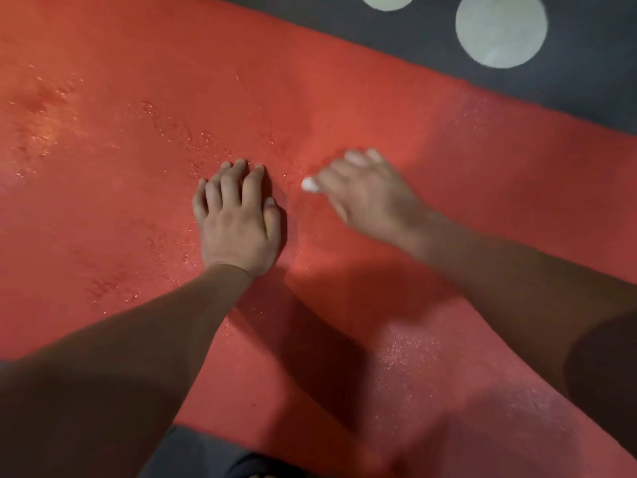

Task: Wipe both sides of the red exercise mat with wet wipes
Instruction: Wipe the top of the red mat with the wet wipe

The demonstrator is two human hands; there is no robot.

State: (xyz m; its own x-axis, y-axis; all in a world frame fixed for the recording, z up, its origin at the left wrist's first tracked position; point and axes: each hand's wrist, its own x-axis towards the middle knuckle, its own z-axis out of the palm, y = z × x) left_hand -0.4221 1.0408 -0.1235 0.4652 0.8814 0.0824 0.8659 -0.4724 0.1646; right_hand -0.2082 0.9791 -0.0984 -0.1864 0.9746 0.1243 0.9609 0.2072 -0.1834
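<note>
Evidently mid-wipe, top face: red exercise mat (344,98) lay flat on dotted rug (586,98), wet-streaked. Right hand (365,198) blurred, fingers curled round wet wipe (310,184); left hand (238,225) braced mat, fingers close together. Next likely: cover remaining patches, flip.

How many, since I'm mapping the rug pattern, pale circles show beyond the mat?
2. A large circle lies at the top right on the dark rug beyond the red mat; a second circle, left of it, is mostly cut off by the top edge. More may lie hidden.
</note>
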